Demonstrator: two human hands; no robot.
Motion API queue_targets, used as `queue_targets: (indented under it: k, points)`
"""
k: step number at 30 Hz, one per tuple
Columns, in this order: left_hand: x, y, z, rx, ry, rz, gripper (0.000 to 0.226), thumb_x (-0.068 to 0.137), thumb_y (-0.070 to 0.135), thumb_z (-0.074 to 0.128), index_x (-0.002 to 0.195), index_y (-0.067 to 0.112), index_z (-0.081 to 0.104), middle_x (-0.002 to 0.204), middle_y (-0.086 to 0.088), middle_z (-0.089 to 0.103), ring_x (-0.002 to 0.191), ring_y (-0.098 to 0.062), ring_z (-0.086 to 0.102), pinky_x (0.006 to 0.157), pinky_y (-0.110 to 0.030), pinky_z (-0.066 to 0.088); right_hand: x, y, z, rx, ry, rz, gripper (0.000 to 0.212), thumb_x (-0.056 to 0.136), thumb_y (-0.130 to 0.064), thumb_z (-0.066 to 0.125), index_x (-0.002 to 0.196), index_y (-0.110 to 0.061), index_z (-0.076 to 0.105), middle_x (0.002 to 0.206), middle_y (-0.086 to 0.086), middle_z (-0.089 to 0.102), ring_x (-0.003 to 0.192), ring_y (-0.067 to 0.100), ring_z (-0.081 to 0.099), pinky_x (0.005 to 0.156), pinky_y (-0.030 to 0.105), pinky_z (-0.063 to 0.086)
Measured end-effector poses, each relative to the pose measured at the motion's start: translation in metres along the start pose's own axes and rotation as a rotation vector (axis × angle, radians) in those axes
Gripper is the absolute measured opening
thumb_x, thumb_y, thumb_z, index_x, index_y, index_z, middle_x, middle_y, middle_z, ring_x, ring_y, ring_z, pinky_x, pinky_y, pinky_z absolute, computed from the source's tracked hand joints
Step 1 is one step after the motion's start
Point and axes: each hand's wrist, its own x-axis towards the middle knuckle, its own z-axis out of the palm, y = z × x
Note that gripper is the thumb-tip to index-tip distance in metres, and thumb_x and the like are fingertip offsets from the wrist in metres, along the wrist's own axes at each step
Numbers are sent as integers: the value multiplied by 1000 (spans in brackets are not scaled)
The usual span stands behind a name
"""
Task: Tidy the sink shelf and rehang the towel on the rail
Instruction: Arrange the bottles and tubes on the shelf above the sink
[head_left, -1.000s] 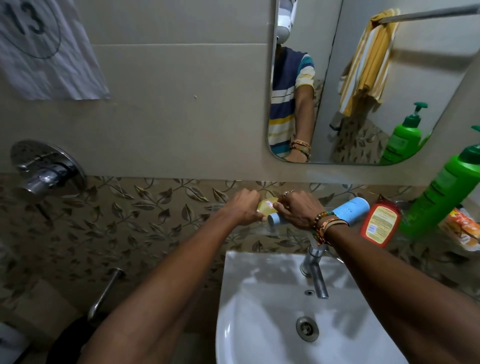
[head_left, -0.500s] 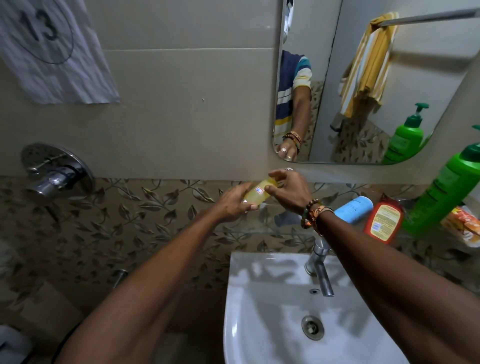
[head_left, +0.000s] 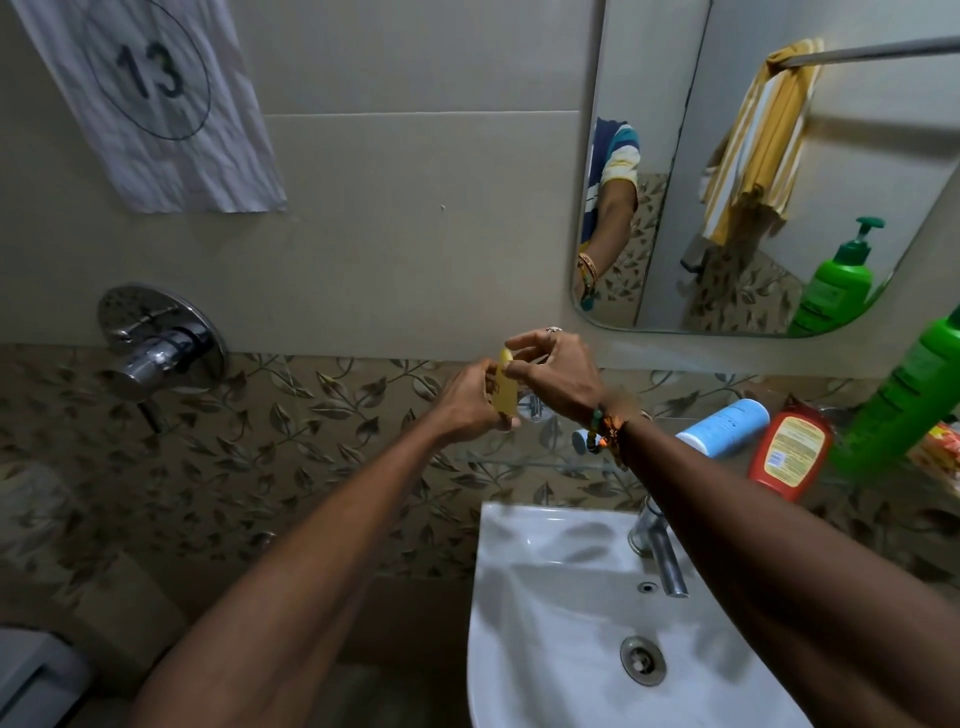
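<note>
1. The yellow bottle (head_left: 506, 397) is upright between both hands, long axis 12-to-6.
2. The left hand (head_left: 467, 408) grips its body; the right hand (head_left: 558, 374) pinches its top.
3. The glass shelf (head_left: 524, 457) lies at 5 o'clock, on the right hand's side.

Wall of plain beige tiles (head_left: 415, 234) above a band of leaf-patterned tiles (head_left: 260, 441), bearing a creased paper sheet (head_left: 150, 104) marked 13 in a circle and a chrome mixer valve (head_left: 156, 348). A round-cornered mirror (head_left: 727, 156) hangs at upper right; below it stands a white basin (head_left: 571, 623) with a chrome tap (head_left: 660, 556).
</note>
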Motion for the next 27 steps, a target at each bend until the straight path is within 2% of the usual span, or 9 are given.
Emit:
queue_targets:
  k: [6, 13, 19, 22, 27]
  points:
    - [-5, -5, 4, 11, 22, -19, 82, 61, 13, 90, 130, 14, 45, 122, -7, 62, 109, -26, 61, 93, -48, 53, -5, 5, 8, -27, -22, 12, 25, 86, -27, 72, 107, -13, 72, 97, 7, 74, 82, 15, 71, 69, 28, 60]
    - [-7, -10, 7, 10, -10, -31, 79, 63, 11, 89, 129, 13, 45, 125, -9, 59, 111, -28, 60, 94, -48, 53, -10, 19, 13, 42, -69, 74, 18, 84, -24, 73, 100, -17, 73, 89, 1, 75, 77, 11, 73, 68, 27, 58]
    - [-4, -10, 7, 43, -57, -27, 80, 65, 7, 87, 132, 16, 45, 127, -9, 58, 115, -29, 58, 96, -50, 52, -12, 26, 13, 87, -78, 102, 23, 83, -27, 75, 102, -13, 72, 91, 4, 74, 73, 11, 70, 60, 21, 53]
    - [-3, -10, 8, 59, -58, -29, 79, 64, 8, 87, 132, 16, 47, 127, -9, 59, 116, -29, 57, 97, -49, 51, -13, 28, 15, 106, -93, 111, 23, 83, -27, 75, 102, -14, 71, 93, 7, 75, 76, 17, 71, 64, 27, 55]
    - [-1, -13, 9, 58, -62, -35, 76, 63, 7, 87, 129, 15, 50, 123, -8, 61, 112, -28, 60, 95, -48, 53, -13, 31, 16, 85, -105, 118, 25, 82, -31, 74, 102, -16, 72, 93, 5, 75, 76, 19, 73, 74, 39, 61]
